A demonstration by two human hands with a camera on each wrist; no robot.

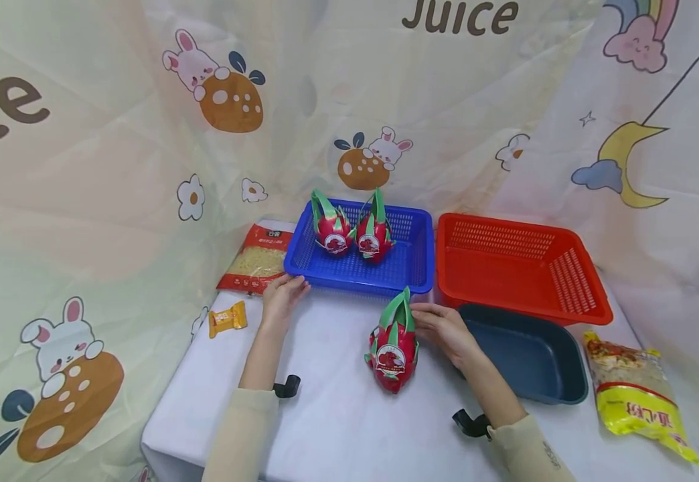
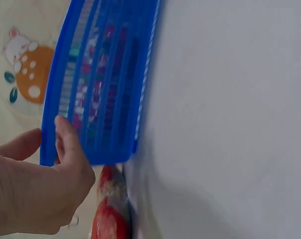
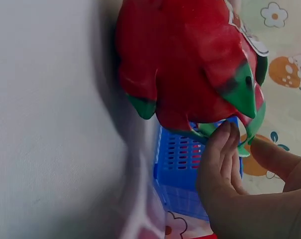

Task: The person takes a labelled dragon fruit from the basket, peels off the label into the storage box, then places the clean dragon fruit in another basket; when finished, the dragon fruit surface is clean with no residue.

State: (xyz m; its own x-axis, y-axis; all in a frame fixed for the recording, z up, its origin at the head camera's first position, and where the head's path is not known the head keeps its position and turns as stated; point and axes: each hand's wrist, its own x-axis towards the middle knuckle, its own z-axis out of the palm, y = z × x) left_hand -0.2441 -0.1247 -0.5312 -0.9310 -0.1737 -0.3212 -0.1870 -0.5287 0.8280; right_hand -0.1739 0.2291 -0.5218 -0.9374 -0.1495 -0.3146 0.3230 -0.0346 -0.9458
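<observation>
My left hand [image 1: 283,300] pinches the front left corner of a blue plastic basket [image 1: 410,258], thumb and fingers either side of its rim [image 2: 47,112]. Inside, at the left, two red dragon-fruit-shaped bags [image 1: 333,233] with green loop handles stand side by side. A third dragon-fruit bag [image 1: 393,348] is in front of the basket, its label facing the head camera. Between thumb and fingertips, my right hand [image 1: 446,335] holds the green top of this bag, seen close up in the right wrist view. Whether its base touches the table is unclear.
A red basket [image 1: 494,268] stands right of the blue one, with a dark blue tub [image 1: 527,355] before it. A yellow food packet [image 1: 641,395] lies far right. Left are a red-and-clear packet [image 1: 256,261] and a small orange wrapped snack [image 1: 227,319]. A printed curtain hangs behind.
</observation>
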